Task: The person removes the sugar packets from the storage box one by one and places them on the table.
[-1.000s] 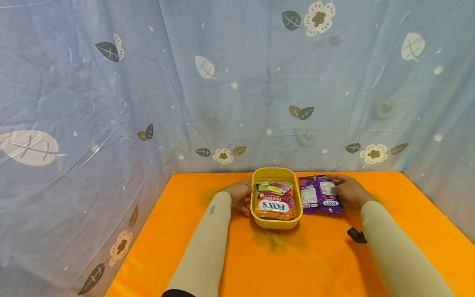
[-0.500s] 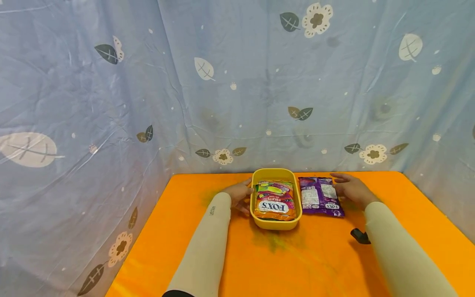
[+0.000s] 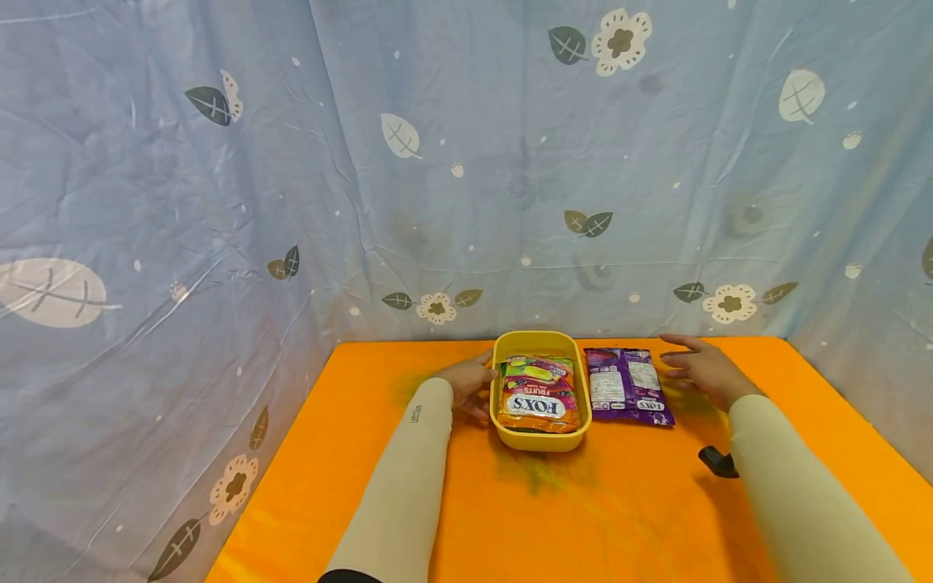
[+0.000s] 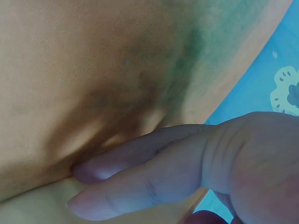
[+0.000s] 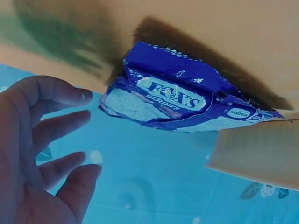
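Observation:
A yellow plastic tub (image 3: 539,441) stands on the table with an orange-and-pink Fox's Fruits candy bag (image 3: 538,393) lying in it. My left hand (image 3: 466,384) is at the tub's left side. In the left wrist view, nearly straight fingers (image 4: 140,186) lie against the tub's wall (image 4: 51,205). Right of the tub, a purple Fox's candy bag (image 3: 627,385) lies on the table; the right wrist view shows its Fox's Berries label. My right hand (image 3: 710,372) hovers to the right of this bag, fingers spread and apart from it, holding nothing.
Orange cloth covers the table (image 3: 554,518), with greenish stains in places. Blue patterned curtains (image 3: 510,202) hang behind and at both sides. A black object (image 3: 717,462) projects beside the right forearm sleeve.
My right hand has let go of the purple candy bag and drawn away to the right, its fingers spreading. The left hand and the tub have stayed in place.

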`<state>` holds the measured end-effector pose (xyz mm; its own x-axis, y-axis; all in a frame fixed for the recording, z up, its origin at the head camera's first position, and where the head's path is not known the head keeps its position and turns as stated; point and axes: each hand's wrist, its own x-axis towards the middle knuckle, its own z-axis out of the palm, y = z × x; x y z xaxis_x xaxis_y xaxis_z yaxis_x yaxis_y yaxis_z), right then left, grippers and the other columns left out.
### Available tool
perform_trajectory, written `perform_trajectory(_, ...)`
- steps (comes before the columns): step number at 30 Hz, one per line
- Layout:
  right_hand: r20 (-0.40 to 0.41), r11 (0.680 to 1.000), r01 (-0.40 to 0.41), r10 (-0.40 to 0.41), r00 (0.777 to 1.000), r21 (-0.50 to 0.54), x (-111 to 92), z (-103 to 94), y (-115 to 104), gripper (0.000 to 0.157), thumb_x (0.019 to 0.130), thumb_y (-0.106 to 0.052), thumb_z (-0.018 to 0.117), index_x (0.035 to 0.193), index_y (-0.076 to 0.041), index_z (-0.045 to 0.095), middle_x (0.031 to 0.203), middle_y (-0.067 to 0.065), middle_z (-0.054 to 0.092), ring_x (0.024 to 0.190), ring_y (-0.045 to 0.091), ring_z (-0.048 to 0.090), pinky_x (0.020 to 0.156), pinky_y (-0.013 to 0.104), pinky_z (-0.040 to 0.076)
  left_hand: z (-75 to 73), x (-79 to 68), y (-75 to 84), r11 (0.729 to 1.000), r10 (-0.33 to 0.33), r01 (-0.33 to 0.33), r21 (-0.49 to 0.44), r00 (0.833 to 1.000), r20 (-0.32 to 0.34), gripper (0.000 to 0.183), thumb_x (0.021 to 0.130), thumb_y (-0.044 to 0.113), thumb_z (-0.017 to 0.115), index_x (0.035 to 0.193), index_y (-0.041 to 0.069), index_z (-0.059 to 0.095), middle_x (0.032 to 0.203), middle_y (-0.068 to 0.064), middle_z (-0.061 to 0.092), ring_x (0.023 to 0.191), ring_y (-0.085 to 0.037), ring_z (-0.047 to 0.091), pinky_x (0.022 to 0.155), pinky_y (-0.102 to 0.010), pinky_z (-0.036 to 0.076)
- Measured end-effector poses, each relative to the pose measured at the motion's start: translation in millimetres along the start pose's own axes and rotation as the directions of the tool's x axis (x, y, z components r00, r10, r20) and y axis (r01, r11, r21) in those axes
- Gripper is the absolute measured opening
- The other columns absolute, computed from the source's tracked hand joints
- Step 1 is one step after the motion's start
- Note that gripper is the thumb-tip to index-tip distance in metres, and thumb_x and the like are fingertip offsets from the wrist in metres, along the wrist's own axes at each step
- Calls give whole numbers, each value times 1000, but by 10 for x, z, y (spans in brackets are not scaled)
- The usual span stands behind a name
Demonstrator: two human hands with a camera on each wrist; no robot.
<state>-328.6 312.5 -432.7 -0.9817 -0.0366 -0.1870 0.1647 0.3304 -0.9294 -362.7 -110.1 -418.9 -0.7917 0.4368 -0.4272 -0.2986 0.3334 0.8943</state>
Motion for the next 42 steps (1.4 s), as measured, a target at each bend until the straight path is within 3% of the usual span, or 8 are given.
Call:
perform_trajectory(8,27,1000,-19,19,999,-1,-18,-11,-58,68,99,-34,51,155,-20,14,147,28,27,124,45,43,97,49,42,7,12,-14,1000,4,-4,4,1000,-4,62,103,21,42,155,33,11,122,-16,54,78,-42,65,76,-57,51)
perform_trajectory(15,66,998,24,-27,997,50,-26,91,-273,75,97,-36,56,155,-18,11,147,28,25,124,48,41,99,54,38,-24,85,-61,1000,-5,5,-21,1000,2,61,103,21,42,154,37,13,119,-16,54,77,-42,65,73,-59,52)
perform_trajectory(24,140,995,25,-39,989,99,47,374,-439,74,96,-30,59,154,-18,16,144,26,31,122,47,43,96,54,42,-65,196,-99,999,-25,25,-20,1000,-6,63,102,24,46,153,41,14,115,-15,56,72,-39,65,67,-56,54)
perform_trajectory(33,190,983,49,-83,978,175,76,728,-615,71,94,-34,62,152,-21,24,134,23,46,120,46,46,96,55,41,-1,13,-4,1000,-23,23,16,999,-28,63,103,23,43,155,34,9,112,-18,57,65,-33,61,76,-56,52)
perform_trajectory(38,234,974,50,-102,967,219,64,909,-744,76,88,-40,67,150,-23,27,142,23,38,121,45,46,97,56,39,-7,26,-14,1000,-18,18,22,1000,-25,61,103,23,41,155,34,9,110,-19,57,64,-33,61,75,-57,52)
perform_trajectory(42,272,965,21,-95,957,263,57,1025,-799,72,91,-33,66,150,-23,26,146,23,32,124,47,42,98,57,38,-3,23,-7,1000,-25,26,18,999,-23,62,103,23,42,154,34,9,109,-19,57,64,-32,61,76,-56,52)
